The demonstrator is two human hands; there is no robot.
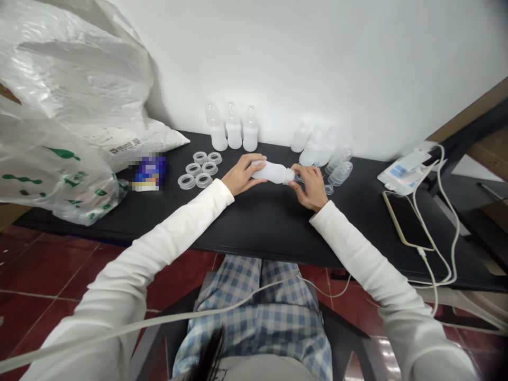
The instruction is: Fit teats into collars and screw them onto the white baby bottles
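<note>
A milky-white baby bottle lies sideways in the air above the black table, its neck pointing right. My left hand is closed around the base end. My right hand has its thumb and fingers pinched at the neck; whether they also hold a small part there I cannot make out. Left of the bottle, several translucent screw rings lie on the table. Right of my right hand are clear domed caps and a small clear round piece, partly behind the fingers.
Three capped bottles stand by the wall, with several uncapped bottles farther right. Plastic bags and a blurred blue box occupy the left. A phone with a white cable lies right. Another cable crosses my lap.
</note>
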